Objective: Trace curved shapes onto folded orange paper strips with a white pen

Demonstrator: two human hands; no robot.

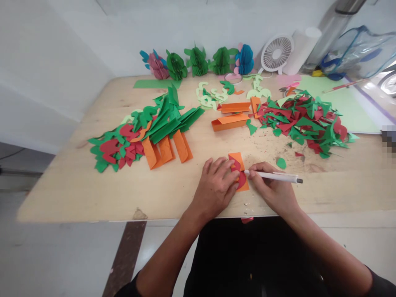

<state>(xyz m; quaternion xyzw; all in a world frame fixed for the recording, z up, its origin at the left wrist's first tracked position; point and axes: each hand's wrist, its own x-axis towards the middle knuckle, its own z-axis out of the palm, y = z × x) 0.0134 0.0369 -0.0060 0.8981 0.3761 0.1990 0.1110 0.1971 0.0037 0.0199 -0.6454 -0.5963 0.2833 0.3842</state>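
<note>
While the left hand lies pretty flat, pinning a red paper cutout onto orange paper near the wooden table's front edge, the right hand has a white pen pinched, tip at the cutout's edge.

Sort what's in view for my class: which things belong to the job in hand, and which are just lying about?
Job in hand:
pen, in the right hand
red cutout, partly under the left hand
orange paper beneath it
probably the folded orange pieces, same colour

Lying about, it seems:
fan
white roll
clear pouch
paper figures
scrap pile
</note>
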